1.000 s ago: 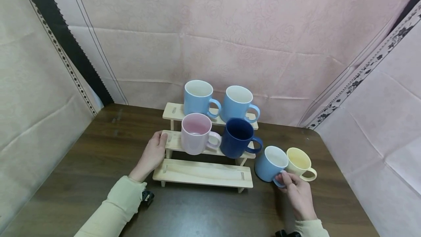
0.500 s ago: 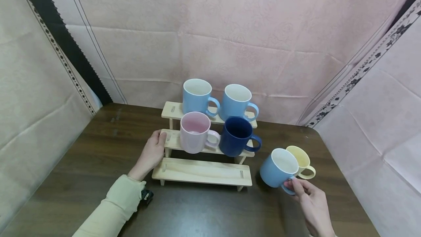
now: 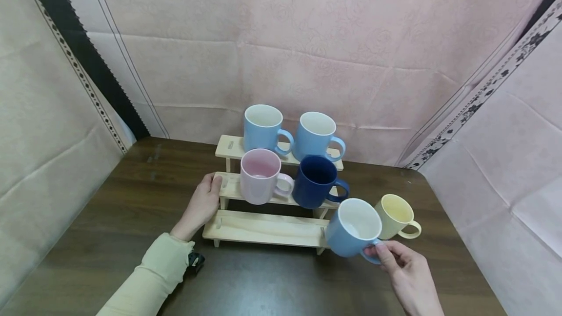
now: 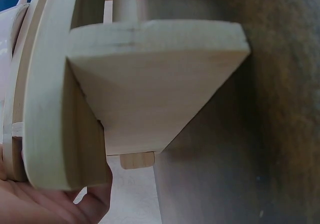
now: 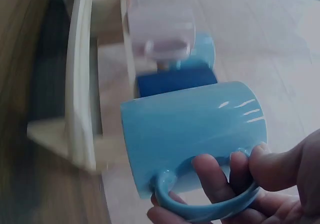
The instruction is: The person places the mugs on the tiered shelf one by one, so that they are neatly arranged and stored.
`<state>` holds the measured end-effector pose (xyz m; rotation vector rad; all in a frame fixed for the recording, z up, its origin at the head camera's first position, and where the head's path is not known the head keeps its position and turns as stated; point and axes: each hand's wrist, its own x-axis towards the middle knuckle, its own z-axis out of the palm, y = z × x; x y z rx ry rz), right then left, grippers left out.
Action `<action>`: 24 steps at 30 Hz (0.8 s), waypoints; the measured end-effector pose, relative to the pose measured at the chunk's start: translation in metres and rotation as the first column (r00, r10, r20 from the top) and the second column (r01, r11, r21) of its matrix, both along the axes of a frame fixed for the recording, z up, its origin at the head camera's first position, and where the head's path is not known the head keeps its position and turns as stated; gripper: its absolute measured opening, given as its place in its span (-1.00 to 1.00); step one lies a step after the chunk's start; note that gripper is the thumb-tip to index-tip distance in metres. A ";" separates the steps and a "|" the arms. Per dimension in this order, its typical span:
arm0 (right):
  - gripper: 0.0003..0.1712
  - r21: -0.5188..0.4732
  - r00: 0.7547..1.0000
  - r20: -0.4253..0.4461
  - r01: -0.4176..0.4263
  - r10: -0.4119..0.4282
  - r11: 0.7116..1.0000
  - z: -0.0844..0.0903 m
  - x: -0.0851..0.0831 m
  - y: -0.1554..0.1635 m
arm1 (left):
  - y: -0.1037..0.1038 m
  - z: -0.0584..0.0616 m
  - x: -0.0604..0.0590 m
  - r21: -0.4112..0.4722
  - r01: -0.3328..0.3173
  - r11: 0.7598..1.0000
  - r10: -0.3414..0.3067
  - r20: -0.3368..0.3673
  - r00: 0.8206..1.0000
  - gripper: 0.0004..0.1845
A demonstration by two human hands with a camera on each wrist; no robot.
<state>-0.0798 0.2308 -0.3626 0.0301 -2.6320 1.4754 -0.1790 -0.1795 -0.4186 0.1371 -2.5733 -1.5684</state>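
My right hand (image 3: 408,272) pinches the handle of a light blue mug (image 3: 351,230), fingers through the loop in the right wrist view. The mug is off the table, tilted slightly, overlapping the right end of the lowest shelf in the head view. With my left hand (image 3: 203,204) I grip the left end of the middle shelf of a wooden three-step rack (image 3: 268,228); some fingers are hidden behind it. On that shelf stand a pink mug (image 3: 259,184) and a dark blue mug (image 3: 311,189). Two light blue mugs (image 3: 259,133) stand on the top shelf.
A pale yellow mug (image 3: 395,213) stands on the dark wooden table (image 3: 246,282), right of the rack. Patterned cloth (image 3: 307,38) hangs behind the table and along both sides.
My right hand first drew the light blue mug up and right off the table, then carried it left to the rack's lowest shelf. The left hand stays on the rack.
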 end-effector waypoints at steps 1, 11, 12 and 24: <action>-0.76 -0.001 1.000 -0.018 -0.020 0.020 1.000 0.001 0.000 -0.005 | 0.000 0.000 0.000 0.000 0.000 1.000 0.000 0.001 1.000 -0.40; -0.84 -0.072 0.969 -0.054 -0.244 0.240 0.967 0.001 -0.011 -0.059 | 0.001 0.003 0.001 0.005 -0.003 1.000 0.003 0.009 1.000 -0.41; -0.85 -0.076 0.965 -0.048 -0.262 0.259 0.962 0.000 -0.013 -0.065 | 0.001 0.003 0.001 0.003 -0.002 1.000 0.002 0.011 1.000 -0.40; -0.88 -0.136 0.913 0.004 -0.403 0.407 0.905 -0.014 -0.029 -0.119 | 0.002 0.004 0.002 -0.010 -0.003 1.000 0.003 0.019 1.000 -0.39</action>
